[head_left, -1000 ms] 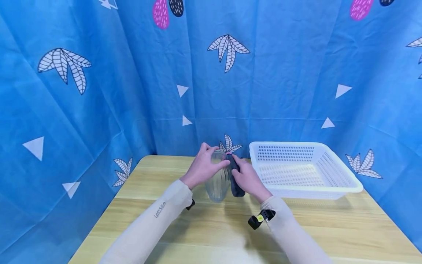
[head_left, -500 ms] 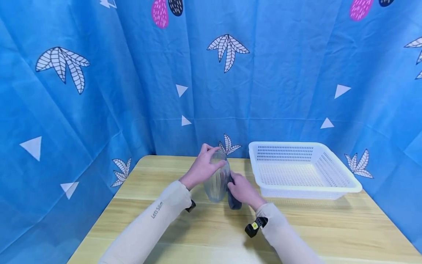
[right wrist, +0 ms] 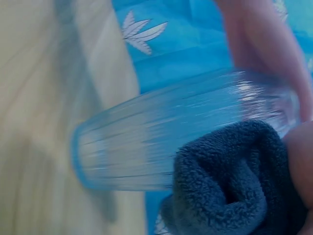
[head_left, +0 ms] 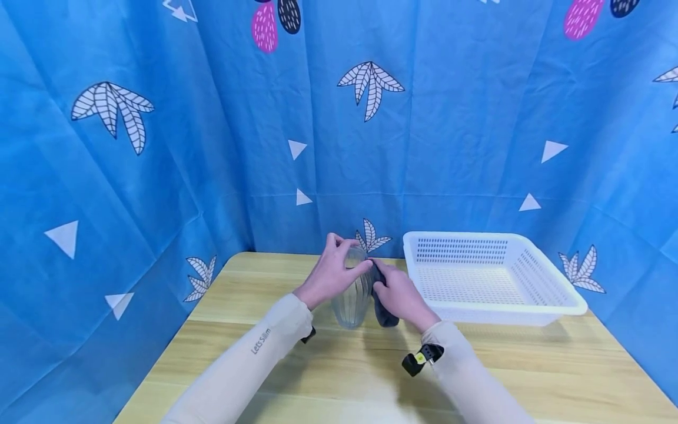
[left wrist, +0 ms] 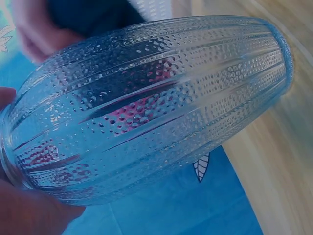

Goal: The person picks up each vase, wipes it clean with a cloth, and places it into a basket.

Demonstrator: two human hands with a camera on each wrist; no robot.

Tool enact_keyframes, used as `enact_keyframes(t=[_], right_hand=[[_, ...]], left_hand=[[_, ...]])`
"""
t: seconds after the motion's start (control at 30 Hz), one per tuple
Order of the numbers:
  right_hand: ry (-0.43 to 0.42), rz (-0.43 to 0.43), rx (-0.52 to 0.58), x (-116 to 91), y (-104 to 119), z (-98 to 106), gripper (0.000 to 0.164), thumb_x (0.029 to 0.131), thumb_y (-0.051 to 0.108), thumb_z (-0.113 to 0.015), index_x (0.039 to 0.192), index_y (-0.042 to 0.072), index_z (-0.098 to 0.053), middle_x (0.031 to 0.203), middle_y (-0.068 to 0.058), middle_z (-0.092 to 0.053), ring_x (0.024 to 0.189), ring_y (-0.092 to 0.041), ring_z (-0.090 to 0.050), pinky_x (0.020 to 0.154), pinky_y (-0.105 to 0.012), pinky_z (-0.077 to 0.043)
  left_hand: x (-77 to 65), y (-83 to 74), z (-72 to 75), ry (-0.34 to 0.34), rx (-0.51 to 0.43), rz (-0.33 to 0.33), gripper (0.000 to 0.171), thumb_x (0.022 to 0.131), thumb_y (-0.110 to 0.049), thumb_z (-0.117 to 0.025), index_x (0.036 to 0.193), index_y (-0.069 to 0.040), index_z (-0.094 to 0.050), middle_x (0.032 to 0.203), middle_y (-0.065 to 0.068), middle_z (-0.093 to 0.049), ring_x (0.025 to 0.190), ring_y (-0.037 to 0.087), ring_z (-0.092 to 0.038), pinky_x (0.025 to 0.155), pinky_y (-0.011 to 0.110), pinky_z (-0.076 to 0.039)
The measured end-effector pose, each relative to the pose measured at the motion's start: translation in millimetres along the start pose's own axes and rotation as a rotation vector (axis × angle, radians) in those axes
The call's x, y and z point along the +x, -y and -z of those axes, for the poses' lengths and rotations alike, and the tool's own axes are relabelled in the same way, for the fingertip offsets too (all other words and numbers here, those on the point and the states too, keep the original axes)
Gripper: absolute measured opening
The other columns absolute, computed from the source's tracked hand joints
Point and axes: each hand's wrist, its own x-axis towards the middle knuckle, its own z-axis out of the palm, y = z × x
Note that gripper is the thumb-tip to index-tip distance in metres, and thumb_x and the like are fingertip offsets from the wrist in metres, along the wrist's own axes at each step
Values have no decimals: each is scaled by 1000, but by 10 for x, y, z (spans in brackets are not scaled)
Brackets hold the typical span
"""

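A clear ribbed glass vase (head_left: 349,309) stands upright on the wooden table. Its dimpled side (left wrist: 186,88) fills the left wrist view. My left hand (head_left: 332,272) grips the vase around its top, thumb on the near side and fingers on the far side. In my right hand (head_left: 399,293) is a dark grey folded towel (head_left: 386,316), held against the vase's right side. The right wrist view shows the towel's fluffy rolled end (right wrist: 220,181) in front of the vase (right wrist: 137,142). My right fingers are partly hidden by the towel.
A white perforated plastic basket (head_left: 495,307) sits to the right of my right hand, near the back of the table (head_left: 339,377). Behind the table and along its sides hangs a blue patterned curtain (head_left: 455,135).
My right hand slid the towel down along the vase's side, then brought it back up. The left hand keeps its hold on the vase's top. The head view has shifted slightly.
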Motion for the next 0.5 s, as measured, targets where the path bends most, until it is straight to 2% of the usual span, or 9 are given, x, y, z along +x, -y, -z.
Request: enact_keyframes(t=[0.1,0.23,0.4,0.5], right_hand=[[-76,36,36,5,81,94,59,96,11,-55,154,8,-41,137,-20,-58,110,-33,-61,92,-50,-50],[-100,35,45,1,94,87,60,98,13,-53,156,9,-37,146,-20,-51,128,-35,-54,103,-53,-45],[-65,-3,41,-27,-69,-109,60,98,11,-52,156,8,-37,139,-22,-56,120,-34,-59,100,-51,-48],[-28,3,14,-88,-203,-298,57,96,10,-55,152,4,-43,131,-23,-61,115,-35,-62,97,-52,-50]], left_hand=[[11,8,-15,-9,-21,-7,62,92,-54,-67,138,-13,-58,119,8,-38,107,27,-53,90,40,-47],[33,15,-31,-9,-47,-20,64,90,-56,-69,138,-14,-59,118,9,-39,109,30,-53,87,38,-46],[33,23,-45,-17,-71,-32,62,91,-53,-69,139,-14,-59,119,10,-39,112,34,-53,87,39,-45],[18,37,-58,-36,-65,-38,58,91,-48,-70,137,-15,-60,118,8,-40,109,31,-53,88,39,-45]])
